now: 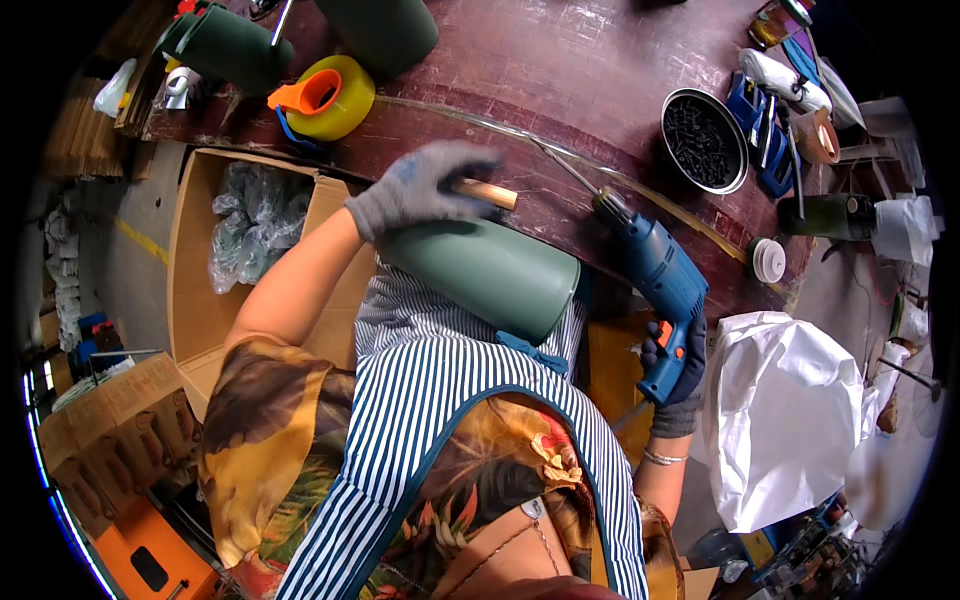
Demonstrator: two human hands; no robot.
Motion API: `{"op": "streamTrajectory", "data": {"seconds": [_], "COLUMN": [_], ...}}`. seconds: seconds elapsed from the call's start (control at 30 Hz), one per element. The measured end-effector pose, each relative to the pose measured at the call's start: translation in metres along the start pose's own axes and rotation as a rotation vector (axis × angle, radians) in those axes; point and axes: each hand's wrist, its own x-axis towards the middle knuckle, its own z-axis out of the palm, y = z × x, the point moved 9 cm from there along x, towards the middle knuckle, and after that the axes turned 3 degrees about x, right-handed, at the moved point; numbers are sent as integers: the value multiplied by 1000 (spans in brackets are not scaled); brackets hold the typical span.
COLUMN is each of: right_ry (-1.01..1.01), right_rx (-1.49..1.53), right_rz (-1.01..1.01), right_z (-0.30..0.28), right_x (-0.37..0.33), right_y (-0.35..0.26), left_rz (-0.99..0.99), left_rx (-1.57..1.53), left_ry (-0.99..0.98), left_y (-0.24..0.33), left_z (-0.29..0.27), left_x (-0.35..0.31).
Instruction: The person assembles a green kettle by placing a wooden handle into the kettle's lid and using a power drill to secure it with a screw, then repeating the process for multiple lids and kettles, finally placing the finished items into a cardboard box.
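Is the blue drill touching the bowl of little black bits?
Apart. The head view shows bare dark red tabletop between the blue drill and the bowl.

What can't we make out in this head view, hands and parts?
All in the head view:
- Left hand: fingers blurred, so its grip on the wood-coloured piece is unclear.
- Right hand: partly hidden by the blue drill.
- Green cylinder: left end partly covered by the left hand.
- Dark green container: cut off by the upper edge.
- Black pieces: too small to count.
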Motion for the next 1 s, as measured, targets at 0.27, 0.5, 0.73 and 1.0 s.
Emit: {"op": "streamTrajectory", "data": {"seconds": [0.27,0.5,0.73,1.0], "right_ry": [256,320,295,311], "right_rx": [-317,-358,-376,-330], "right_rz": [9,37,103,212], "right_z": [-16,-3,30,65], "right_x": [-32,-30,-9,10], "right_y": [-31,-35,-21,-2], "left_rz": [-62,-183,-160,-173], "left_rx": [-324,-559,-384,-386], "left_ry": [-63,-103,-154,-151], "left_y": [-27,-35,-38,-39], "left_z": [8,16,13,12], "left_x": [-5,-11,-10,-8]}}
